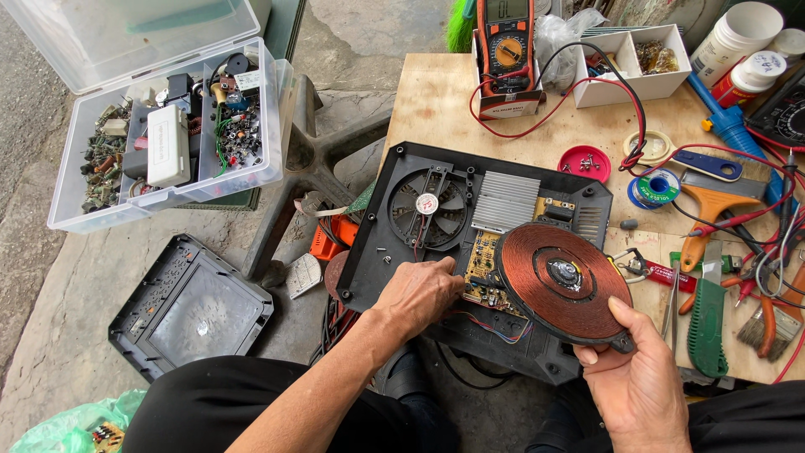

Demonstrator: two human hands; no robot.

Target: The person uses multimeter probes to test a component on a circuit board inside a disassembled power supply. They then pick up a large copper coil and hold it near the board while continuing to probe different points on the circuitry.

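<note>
An opened black appliance base (377, 252) lies on the wooden table edge, showing a round fan (429, 205), a finned metal heat sink (505, 201) and a yellow circuit board (484, 258). My right hand (637, 382) holds a round copper coil disc (563, 281) tilted up over the board, thumb on its near rim. My left hand (419, 289) rests on the base with fingertips touching the circuit board's left edge. Thin coloured wires (495, 327) run under the coil.
A wooden table (436, 101) carries a multimeter (506, 46), a white parts box (633, 80), a red lid with screws (584, 164), a solder reel (656, 187), brushes, a scraper and a green-handled tool (707, 323). On the ground lie a clear parts bin (168, 138) and a black glass top cover (191, 306).
</note>
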